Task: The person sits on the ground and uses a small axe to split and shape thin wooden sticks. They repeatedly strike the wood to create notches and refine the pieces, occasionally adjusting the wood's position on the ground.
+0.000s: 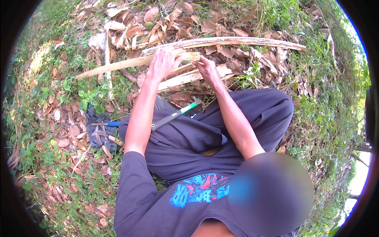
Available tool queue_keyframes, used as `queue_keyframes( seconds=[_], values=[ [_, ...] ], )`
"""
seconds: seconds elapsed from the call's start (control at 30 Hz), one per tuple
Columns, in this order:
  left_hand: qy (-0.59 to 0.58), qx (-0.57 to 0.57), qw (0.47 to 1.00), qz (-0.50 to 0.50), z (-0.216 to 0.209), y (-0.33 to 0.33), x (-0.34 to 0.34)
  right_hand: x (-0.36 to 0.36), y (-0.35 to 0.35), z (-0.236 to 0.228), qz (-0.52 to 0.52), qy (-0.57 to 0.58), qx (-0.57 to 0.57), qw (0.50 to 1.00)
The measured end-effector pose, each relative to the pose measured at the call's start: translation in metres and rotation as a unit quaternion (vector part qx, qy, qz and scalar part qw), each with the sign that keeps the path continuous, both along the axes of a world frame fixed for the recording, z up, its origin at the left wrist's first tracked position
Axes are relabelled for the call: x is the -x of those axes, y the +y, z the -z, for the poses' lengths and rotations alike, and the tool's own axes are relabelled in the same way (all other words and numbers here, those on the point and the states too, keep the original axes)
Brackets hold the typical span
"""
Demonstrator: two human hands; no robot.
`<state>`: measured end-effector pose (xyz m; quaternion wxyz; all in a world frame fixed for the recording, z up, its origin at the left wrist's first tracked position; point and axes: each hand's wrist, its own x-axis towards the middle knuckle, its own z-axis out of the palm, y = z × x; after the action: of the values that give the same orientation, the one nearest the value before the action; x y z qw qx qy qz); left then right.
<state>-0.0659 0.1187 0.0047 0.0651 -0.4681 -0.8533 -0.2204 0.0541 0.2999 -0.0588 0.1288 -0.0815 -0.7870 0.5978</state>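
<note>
A long pale strip of wood (118, 66) lies crosswise in front of me, its narrow end pointing far left. My left hand (165, 62) is closed over it near its right end, back of the hand up. My right hand (207, 70) has its fingers pinched together at the strip's squared right end; whether they grip the wood or something small there is hard to make out. Below the hands lies another pale split piece of wood (179, 81). A hammer-like tool with a black and green handle (173, 116) rests across my folded legs, its head partly hidden.
Beyond my hands a long barked piece of wood (244, 41) lies on dry leaves (211, 21). At my left, a dark cloth (98, 118) bears a blue-handled tool (113, 124) and several wooden-handled ones. A thin upright stick (107, 59) crosses under the strip. Green plants surround me.
</note>
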Motion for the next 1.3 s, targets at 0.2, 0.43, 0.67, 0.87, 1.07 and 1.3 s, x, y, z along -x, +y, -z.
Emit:
queue_keyframes(
  seconds=[0.2,0.43,0.67,0.87,1.07,1.3],
  values=[
    [-0.099,0.064,0.993,-0.018,-0.020,-0.006,-0.008,0.001,0.004,0.013,0.015,-0.015,-0.044,0.999],
    [-0.116,0.023,0.993,0.016,-0.014,-0.011,-0.007,0.000,0.000,0.007,0.008,0.016,-0.017,1.000],
    [-0.089,-0.021,0.996,0.016,-0.019,-0.001,-0.012,0.000,0.002,0.013,0.007,0.002,-0.058,0.998],
    [-0.108,0.035,0.994,0.007,-0.011,-0.004,-0.010,-0.001,0.000,0.017,0.013,0.023,-0.039,0.999],
    [-0.095,0.021,0.994,0.039,0.023,-0.002,-0.002,-0.001,0.003,0.016,-0.009,0.008,-0.062,0.998],
    [-0.097,0.046,0.994,0.006,-0.001,0.009,-0.016,-0.001,0.001,0.011,0.004,0.017,-0.038,0.999]
  ],
)
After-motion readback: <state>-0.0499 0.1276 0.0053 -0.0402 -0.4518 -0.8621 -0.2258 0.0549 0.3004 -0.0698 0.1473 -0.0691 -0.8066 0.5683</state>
